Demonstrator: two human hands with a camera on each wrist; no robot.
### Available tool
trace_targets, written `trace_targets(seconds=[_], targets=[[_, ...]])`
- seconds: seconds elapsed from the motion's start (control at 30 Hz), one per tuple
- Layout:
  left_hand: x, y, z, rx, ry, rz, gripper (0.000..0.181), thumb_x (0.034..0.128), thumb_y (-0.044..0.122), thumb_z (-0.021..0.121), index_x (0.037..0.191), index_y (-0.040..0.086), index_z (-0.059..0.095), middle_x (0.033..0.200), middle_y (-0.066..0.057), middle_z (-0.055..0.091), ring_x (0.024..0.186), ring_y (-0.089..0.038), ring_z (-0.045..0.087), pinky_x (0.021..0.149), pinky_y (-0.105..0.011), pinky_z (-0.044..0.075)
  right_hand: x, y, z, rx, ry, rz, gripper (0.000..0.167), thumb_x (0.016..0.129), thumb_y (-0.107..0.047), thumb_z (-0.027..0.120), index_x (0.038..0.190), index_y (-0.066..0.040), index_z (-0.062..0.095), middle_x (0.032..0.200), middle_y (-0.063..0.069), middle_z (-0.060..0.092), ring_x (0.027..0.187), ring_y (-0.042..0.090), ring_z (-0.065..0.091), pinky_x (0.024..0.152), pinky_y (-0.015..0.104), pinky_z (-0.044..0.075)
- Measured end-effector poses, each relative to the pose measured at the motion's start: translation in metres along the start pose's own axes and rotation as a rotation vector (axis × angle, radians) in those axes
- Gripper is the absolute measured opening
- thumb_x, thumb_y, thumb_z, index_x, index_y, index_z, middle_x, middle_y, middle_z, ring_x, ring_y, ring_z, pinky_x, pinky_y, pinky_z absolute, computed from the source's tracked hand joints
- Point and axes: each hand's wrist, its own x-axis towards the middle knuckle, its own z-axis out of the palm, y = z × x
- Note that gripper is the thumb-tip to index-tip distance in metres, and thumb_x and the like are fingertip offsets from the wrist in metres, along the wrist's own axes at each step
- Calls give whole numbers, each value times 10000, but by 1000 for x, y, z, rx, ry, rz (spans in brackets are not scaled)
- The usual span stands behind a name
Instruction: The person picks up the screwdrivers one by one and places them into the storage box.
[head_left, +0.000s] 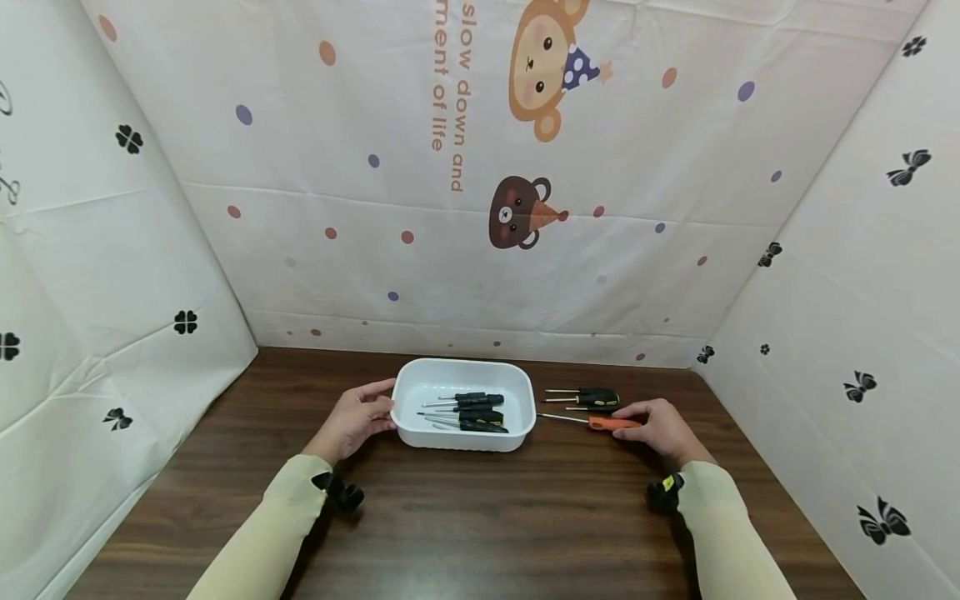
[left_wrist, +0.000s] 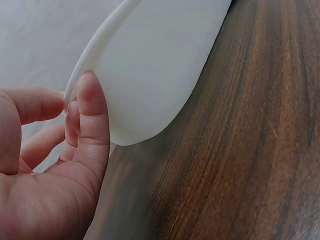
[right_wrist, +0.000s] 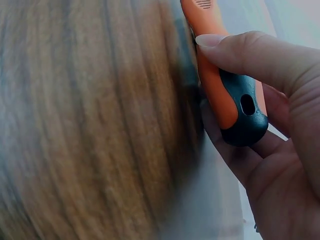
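White tray near bench's back edge, dark-handled screwdrivers inside. Left hand pinches its left rim. Right hand grips orange screwdriver by handle, toward back right corner; black screwdrivers just behind.

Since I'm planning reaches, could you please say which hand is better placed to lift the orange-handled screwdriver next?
Probably the right hand: it grips the screwdriver, while the left hand holds the white tray.
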Motion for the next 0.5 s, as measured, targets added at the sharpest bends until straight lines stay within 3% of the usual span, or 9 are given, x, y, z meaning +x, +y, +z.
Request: trace_targets(seconds=[0.1, 0.33, 0.5], targets=[[0, 0, 0, 4, -3, 2, 559, 1007, -6, 561, 1547, 24, 422, 1000, -111, 705, 750, -146, 642, 721, -253, 605, -1, 0, -3, 7, 12, 6, 334, 801, -325, 879, 1086, -166, 810, 1213, 169, 721, 1103, 312, 644, 946, 523, 546], [1, -1, 0, 5, 2, 6, 553, 1007, -11, 558, 1543, 25, 430, 1014, -118, 706, 751, -146, 646, 718, -251, 605, -4, 3, -7, 21, 42, 17, 364, 801, -374, 875, 1094, -168, 807, 1167, 134, 738, 966, 213, 632, 827, 356, 544], [1, -2, 0, 3, 6, 8, 549, 1005, -18, 553, 1539, 25, 436, 1026, -127, 699, 746, -145, 645, 716, -252, 605, -7, 5, -8, 48, 83, 2, 396, 820, -388, 857, 1127, -144, 799, 1179, 154, 734, 955, 207, 629, 806, 325, 544]])
